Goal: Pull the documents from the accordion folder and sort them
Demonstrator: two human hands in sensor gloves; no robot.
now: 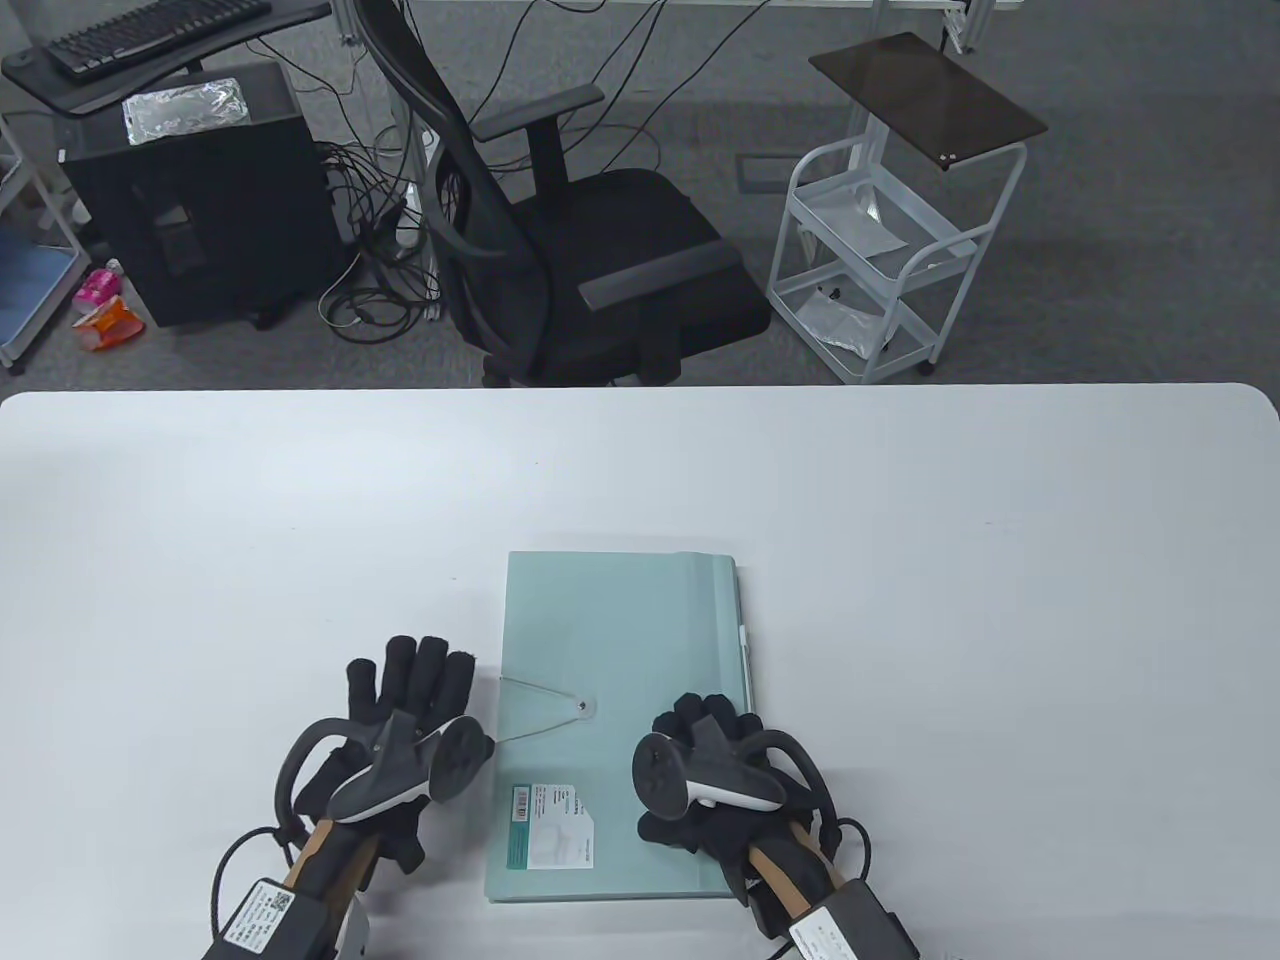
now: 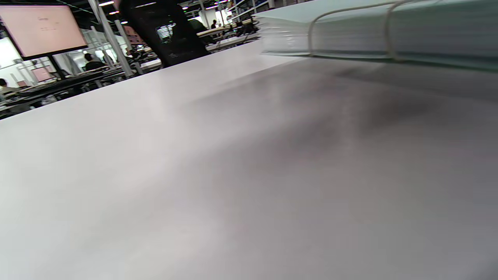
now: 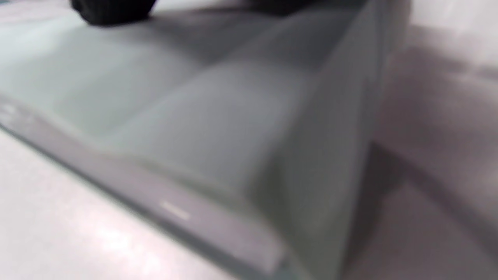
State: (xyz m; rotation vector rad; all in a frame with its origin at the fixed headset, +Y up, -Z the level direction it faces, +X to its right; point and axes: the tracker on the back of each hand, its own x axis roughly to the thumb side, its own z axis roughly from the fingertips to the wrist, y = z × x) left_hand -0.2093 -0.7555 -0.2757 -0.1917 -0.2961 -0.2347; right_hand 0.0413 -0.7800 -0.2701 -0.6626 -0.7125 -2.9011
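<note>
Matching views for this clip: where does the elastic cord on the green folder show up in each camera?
Table view: elastic cord runs from the accordion folder's left edge to its button.
Left wrist view: cord loops over the folder's edge, top right.
Right wrist view: not visible; blurred.
Shared landmark: the folder itself.

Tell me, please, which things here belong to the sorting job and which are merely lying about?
Job:
accordion folder, closed
elastic cord
left hand
right hand

Lying about:
office chair
white cart
keyboard
</note>
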